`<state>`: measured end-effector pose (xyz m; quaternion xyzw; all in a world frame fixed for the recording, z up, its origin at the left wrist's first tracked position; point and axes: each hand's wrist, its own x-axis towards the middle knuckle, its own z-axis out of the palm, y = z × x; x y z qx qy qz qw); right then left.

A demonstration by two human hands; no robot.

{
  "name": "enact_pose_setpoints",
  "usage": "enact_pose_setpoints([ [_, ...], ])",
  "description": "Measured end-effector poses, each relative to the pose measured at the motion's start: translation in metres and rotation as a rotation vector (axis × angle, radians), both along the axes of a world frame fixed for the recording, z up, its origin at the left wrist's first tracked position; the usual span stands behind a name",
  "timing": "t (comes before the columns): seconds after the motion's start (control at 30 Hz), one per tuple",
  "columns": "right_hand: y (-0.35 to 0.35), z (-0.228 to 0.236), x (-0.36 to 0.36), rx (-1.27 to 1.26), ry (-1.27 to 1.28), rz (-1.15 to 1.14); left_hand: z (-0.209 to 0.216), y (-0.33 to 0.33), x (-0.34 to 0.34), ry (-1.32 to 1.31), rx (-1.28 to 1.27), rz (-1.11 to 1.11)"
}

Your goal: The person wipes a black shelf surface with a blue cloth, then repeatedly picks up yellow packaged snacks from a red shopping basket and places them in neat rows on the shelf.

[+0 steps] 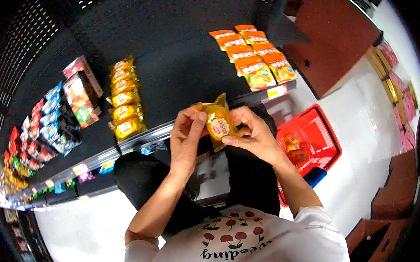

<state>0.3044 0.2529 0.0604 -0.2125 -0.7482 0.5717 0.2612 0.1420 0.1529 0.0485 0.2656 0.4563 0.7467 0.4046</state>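
Note:
Between my two hands I hold a yellow wrapped snack cake [217, 124] in front of the shelf's edge. My left hand [188, 130] pinches its left side with thumb and fingers. On the other side, my right hand [252, 133] grips the wrapper's right edge, thumb low on the front. A row of matching yellow packets [125, 100] lies on the black shelf [180, 72], left of my hands. Farther right on that shelf, orange packets [254, 62] lie in two columns.
A red shopping basket [331, 132] with orange-yellow packets inside stands on the floor at my right. Boxes [81, 93] and bagged snacks [54, 118] fill the shelf's left part. A metallic price rail [155, 135] runs along its front. Brown-red cabinets [333, 38] stand at the right.

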Motion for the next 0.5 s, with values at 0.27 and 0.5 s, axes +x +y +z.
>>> enact_pose_setpoints([
  [0.27, -0.012, -0.013, -0.034, 0.145, -0.058, -0.038, -0.004, -0.015, -0.006, 0.301, 0.004, -0.050],
  [0.5, 0.031, 0.022, -0.054, 0.022, 0.003, 0.017, 0.000, -0.013, -0.041, 0.452, -0.057, -0.193],
])
